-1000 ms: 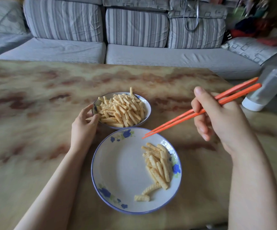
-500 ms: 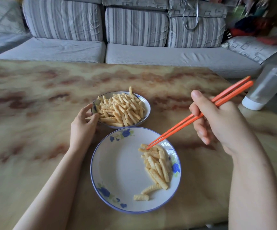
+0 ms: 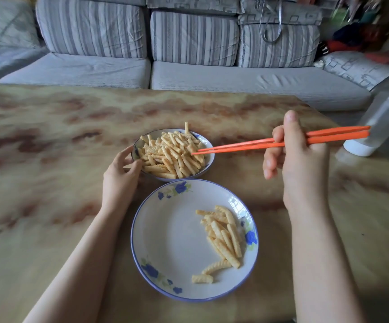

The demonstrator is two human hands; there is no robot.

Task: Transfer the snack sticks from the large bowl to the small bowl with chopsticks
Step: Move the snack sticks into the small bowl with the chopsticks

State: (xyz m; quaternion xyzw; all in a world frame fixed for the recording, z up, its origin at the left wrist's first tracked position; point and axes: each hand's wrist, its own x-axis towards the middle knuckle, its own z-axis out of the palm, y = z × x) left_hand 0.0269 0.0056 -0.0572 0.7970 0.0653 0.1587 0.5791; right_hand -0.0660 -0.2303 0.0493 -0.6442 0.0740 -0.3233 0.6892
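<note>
The snack sticks [image 3: 226, 238] are pale yellow, short and crinkle-cut with ridged sides. A handful lies in the large bowl [image 3: 170, 234], a shallow, glossy white dish with a blue rim line and blue flower prints, which sits just below and between the two hands. A thick heap fills the small bowl [image 3: 209, 159], a rounder, deeper white dish touching the left hand [image 3: 119, 178]. The counter [image 3: 49, 159] has a smooth, marbled tan and brown surface.

The left hand curls its thumb and fingers round the small bowl's near-left rim, forearm lying across the counter. The right hand [image 3: 303, 164] is raised, thumb straight up, fingers pinching two slim, matte orange chopsticks [image 3: 247, 145] held nearly level. Their tips sit close together over the small bowl's heap; I cannot tell whether they hold a stick. A clear plastic bottle [image 3: 384, 117] stands beyond the right hand.
</note>
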